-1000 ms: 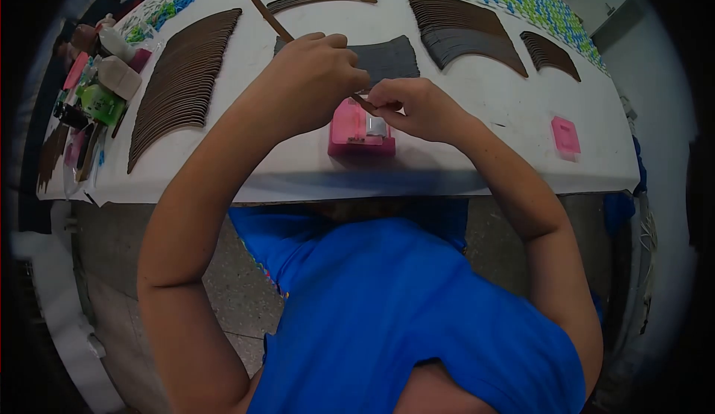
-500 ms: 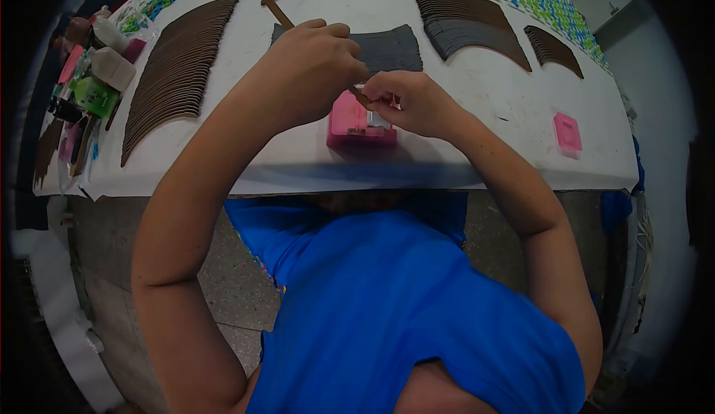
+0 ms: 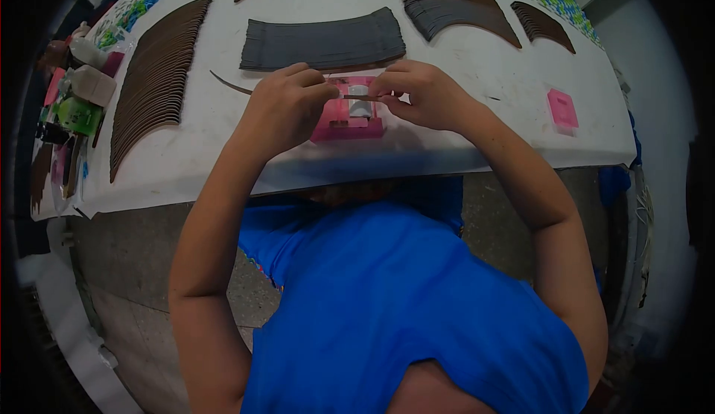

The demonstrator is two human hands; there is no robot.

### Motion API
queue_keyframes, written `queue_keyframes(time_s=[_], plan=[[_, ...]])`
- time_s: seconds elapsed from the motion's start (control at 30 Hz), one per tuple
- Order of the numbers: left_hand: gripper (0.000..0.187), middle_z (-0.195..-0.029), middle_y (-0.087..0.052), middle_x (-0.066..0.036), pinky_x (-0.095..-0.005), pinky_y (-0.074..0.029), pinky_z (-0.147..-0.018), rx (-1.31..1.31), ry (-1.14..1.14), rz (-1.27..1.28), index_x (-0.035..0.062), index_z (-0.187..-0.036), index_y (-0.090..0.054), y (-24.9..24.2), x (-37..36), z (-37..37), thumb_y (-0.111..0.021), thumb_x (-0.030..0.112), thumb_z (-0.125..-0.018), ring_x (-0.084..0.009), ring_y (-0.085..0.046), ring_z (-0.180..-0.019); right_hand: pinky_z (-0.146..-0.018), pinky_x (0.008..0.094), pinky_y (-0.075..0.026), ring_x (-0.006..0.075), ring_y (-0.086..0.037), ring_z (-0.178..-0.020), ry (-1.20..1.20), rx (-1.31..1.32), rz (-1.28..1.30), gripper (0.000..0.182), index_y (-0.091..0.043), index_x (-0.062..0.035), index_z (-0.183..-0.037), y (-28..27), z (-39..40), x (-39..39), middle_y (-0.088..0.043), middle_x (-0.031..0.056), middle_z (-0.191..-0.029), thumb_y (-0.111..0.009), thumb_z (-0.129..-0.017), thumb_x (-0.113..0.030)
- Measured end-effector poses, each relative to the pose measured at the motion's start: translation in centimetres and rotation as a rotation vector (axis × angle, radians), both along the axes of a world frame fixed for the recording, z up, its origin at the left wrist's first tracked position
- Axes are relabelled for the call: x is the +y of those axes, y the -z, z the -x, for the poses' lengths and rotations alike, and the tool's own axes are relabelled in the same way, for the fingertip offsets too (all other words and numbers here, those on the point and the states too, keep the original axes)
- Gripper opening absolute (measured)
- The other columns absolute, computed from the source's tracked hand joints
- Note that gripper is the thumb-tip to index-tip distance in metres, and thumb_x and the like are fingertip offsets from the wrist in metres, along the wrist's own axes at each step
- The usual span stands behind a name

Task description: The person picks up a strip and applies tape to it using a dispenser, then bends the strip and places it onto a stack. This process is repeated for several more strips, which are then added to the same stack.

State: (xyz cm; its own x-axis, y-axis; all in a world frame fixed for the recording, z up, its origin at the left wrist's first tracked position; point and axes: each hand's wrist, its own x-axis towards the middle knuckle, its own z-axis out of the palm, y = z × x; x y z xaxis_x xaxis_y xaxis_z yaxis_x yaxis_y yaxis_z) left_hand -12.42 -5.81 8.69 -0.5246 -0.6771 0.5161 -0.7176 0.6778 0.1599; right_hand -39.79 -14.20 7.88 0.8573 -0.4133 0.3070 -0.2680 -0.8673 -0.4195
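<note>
A thin, dark brown curved strip (image 3: pixel 363 98) runs level between my two hands, its far end sticking out to the left past my wrist. My left hand (image 3: pixel 290 109) is closed around it, fingers bent. At the strip's right end, my right hand (image 3: pixel 426 95) pinches it between thumb and fingertips. Right beneath the strip sits a pink plastic box-like holder (image 3: pixel 346 131) with a pale white piece in its middle. Just behind the holder lies a row of dark grey strips (image 3: pixel 320 42) packed side by side.
Brown strips (image 3: pixel 160 79) are fanned out at the left, with more strips (image 3: pixel 454 4) at the back right and a small group (image 3: pixel 544 27) beyond. A small pink case (image 3: pixel 562 109) lies at the right. Bottles and a green package (image 3: pixel 78 115) crowd the left edge.
The strip has swung from slanting steeply upward to nearly level over the pink holder. My left hand has come down and left, uncovering the grey strips; the view has shifted slightly.
</note>
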Motion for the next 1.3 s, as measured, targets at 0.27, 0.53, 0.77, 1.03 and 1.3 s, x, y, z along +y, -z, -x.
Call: queue_keyframes(time_s=[0.27,0.53,0.77,1.03,1.3], plan=[[0.021,-0.092,-0.071,-0.006,-0.0385,-0.056,-0.070,0.021,-0.007,0.018,0.0073,-0.093,-0.076,1.2,-0.3,0.5,-0.075,-0.001,-0.074,-0.0257,-0.066,-0.085,-0.070,0.0333,-0.061,0.0229,-0.071,-0.087,0.017,-0.013,0.022,0.024,-0.075,-0.0093,-0.109,0.3,0.7,0.0,-0.071,0.0086,-0.099,-0.072,-0.087,0.001],[0.025,-0.094,-0.070,-0.009,-0.0387,-0.057,-0.073,0.036,0.009,-0.036,0.0065,-0.098,-0.074,1.5,-0.3,0.6,-0.075,-0.004,-0.076,-0.0267,-0.067,-0.087,-0.071,0.0335,-0.060,0.0221,-0.070,-0.087,0.056,0.019,-0.017,0.023,-0.074,-0.0083,-0.108,0.1,3.3,0.0,-0.069,0.0082,-0.096,-0.070,-0.087,0.002],[0.025,-0.096,-0.071,-0.010,-0.0400,-0.058,-0.074,0.052,0.023,-0.021,0.0063,-0.098,-0.074,2.1,-0.7,0.9,-0.076,-0.003,-0.075,-0.0282,-0.067,-0.088,-0.069,0.0305,-0.053,0.0190,-0.064,-0.083,0.305,0.086,-0.058,0.020,-0.070,-0.0054,-0.100,-1.0,13.0,0.6,-0.064,0.0066,-0.091,-0.068,-0.082,0.004],[0.023,-0.097,-0.072,-0.009,-0.0405,-0.058,-0.076,0.056,0.043,-0.019,0.0069,-0.097,-0.075,1.7,-1.1,1.7,-0.077,0.000,-0.076,-0.0276,-0.068,-0.089,-0.071,0.0305,-0.049,0.0197,-0.061,-0.084,0.451,0.110,-0.024,0.018,-0.065,-0.0027,-0.095,-1.8,17.8,1.0,-0.060,0.0067,-0.090,-0.065,-0.079,0.005],[0.020,-0.086,-0.073,-0.007,-0.0372,-0.056,-0.073,0.099,0.056,-0.038,0.0076,-0.094,-0.075,1.3,-1.9,3.6,-0.074,-0.001,-0.077,-0.0259,-0.064,-0.083,-0.073,0.0302,-0.048,0.0159,-0.063,-0.090,0.394,0.014,0.257,0.018,-0.067,-0.0026,-0.099,-6.5,18.9,-1.4,-0.065,0.0047,-0.096,-0.064,-0.085,0.007]])
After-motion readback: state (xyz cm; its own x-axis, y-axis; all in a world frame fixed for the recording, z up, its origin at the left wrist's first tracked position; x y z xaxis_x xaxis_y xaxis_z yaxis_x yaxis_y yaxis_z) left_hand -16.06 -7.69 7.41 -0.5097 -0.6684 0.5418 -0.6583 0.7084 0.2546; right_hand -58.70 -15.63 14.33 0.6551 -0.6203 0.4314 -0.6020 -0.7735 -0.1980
